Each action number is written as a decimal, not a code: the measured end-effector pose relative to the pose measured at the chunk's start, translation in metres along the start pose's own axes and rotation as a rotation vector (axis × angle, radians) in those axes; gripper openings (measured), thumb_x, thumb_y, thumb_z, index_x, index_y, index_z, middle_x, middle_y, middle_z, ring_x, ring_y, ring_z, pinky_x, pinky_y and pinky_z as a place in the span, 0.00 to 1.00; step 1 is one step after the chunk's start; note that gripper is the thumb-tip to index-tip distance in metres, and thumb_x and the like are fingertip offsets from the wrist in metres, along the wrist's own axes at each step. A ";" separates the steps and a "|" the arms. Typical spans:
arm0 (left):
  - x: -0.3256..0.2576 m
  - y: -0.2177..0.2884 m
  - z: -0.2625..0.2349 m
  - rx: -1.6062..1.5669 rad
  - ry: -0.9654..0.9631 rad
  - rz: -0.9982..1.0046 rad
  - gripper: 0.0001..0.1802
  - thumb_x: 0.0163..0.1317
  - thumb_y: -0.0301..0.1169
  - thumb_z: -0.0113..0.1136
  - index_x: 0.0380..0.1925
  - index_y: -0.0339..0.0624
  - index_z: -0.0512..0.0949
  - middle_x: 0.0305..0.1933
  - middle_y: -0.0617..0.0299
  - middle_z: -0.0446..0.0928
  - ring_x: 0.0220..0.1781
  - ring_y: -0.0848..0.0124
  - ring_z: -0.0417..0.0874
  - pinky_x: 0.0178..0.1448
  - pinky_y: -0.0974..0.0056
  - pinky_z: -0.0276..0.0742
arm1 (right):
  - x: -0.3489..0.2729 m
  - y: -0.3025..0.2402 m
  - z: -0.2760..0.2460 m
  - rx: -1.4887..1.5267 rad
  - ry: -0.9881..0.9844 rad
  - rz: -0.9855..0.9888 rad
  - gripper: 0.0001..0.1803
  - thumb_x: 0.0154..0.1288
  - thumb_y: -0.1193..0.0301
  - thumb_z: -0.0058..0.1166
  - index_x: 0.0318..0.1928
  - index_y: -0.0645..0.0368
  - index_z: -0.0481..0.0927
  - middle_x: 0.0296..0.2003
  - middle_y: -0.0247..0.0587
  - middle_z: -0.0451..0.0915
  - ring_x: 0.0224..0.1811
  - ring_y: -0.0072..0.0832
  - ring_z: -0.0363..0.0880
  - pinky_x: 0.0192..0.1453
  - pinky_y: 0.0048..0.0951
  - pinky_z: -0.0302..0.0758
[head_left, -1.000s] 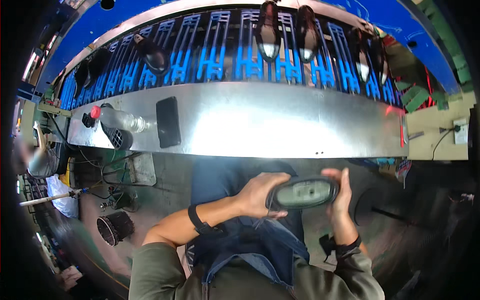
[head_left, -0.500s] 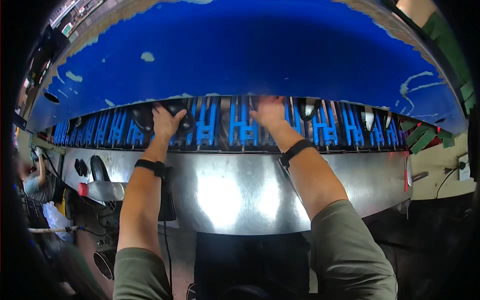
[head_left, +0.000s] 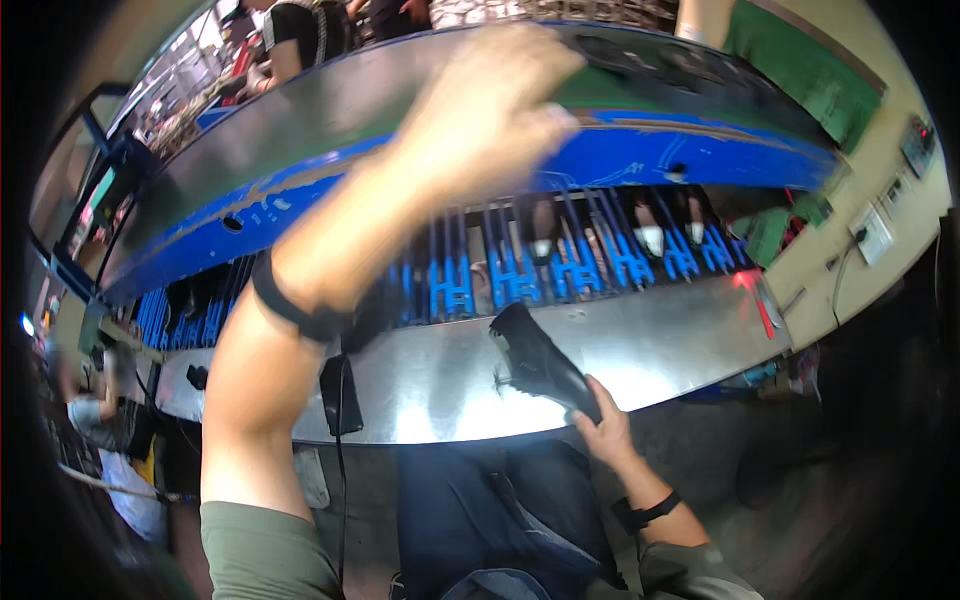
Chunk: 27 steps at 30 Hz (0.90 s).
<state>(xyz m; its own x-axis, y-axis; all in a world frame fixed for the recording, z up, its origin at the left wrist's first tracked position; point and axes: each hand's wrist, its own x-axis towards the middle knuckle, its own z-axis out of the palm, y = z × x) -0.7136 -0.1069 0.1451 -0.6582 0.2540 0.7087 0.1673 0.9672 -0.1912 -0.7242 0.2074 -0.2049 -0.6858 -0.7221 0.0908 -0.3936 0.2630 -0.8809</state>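
My right hand grips the heel end of a black shoe, holding it tilted over the front lip of the shiny metal shelf. My left hand is raised high and blurred, up against the grey upper deck above the blue band; its fingers look curled and I cannot make out anything in it. A black band sits on each wrist. Behind the shelf, blue racks carry several dark shoes.
A black flat device lies on the metal shelf under my left forearm. People stand behind the line at the top and one sits low at the left. A wall socket and green panels are on the right.
Both hands were on the blue racks half a second ago. Now the right hand has come back low with a black shoe, and the left arm has swung up to the upper deck.
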 end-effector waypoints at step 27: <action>-0.399 0.378 -0.094 -0.306 -0.236 -1.077 0.17 0.56 0.29 0.72 0.45 0.34 0.81 0.32 0.54 0.80 0.33 0.65 0.84 0.43 0.62 0.80 | -0.077 -0.134 -0.055 0.398 -0.222 -0.137 0.21 0.59 0.66 0.67 0.49 0.65 0.81 0.39 0.38 0.84 0.43 0.25 0.81 0.51 0.28 0.78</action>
<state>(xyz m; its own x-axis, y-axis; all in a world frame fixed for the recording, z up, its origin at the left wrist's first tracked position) -0.3187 0.1580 -0.1463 -0.6835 -0.6846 0.2531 -0.4170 0.6508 0.6345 -0.6524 0.2632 -0.0679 -0.4797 -0.8636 0.1553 -0.1763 -0.0785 -0.9812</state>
